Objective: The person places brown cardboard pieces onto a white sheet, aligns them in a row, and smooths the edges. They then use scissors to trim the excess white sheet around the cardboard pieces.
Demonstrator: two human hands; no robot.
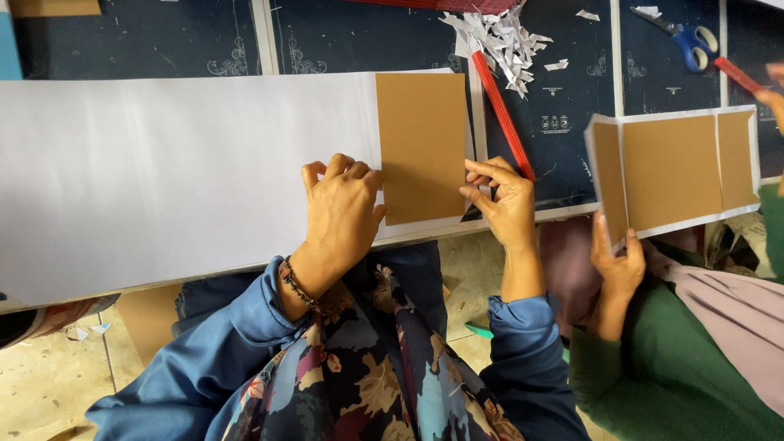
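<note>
- Nearest: blue sleeves and a dark floral garment, with a beaded bracelet (296,283) at the left wrist.
- Left hand (341,214) palm-down, fingers curled, pressing on the long white paper sheet (163,171) at the left edge of the flat brown rectangular cardboard panel (420,147); nothing enclosed in that hand.
- Right hand (505,200) with fingertips pinched lightly at the panel's lower right edge, steadying rather than gripping; fingers only partly closed.
- Brown panel lying flat and square on the right end of the white sheet, a thin white margin showing along its right and bottom sides.
- Progress, judged from the layout: one panel positioned, most of the sheet to the left bare, no margins folded over yet.
- Just to the right: another person's hand (618,260) in a green sleeve holding up a white-edged board with three brown panels (674,167), apparently further advanced, borders already showing around each panel.
- Beyond the right hand: long red stick (500,110) lying diagonally on the dark blue patterned mat (147,37).
- Farther back: heap of white paper offcuts (498,37); blue-handled scissors (690,37) at top right.
- No containers in view; offcuts loose on the mat.
</note>
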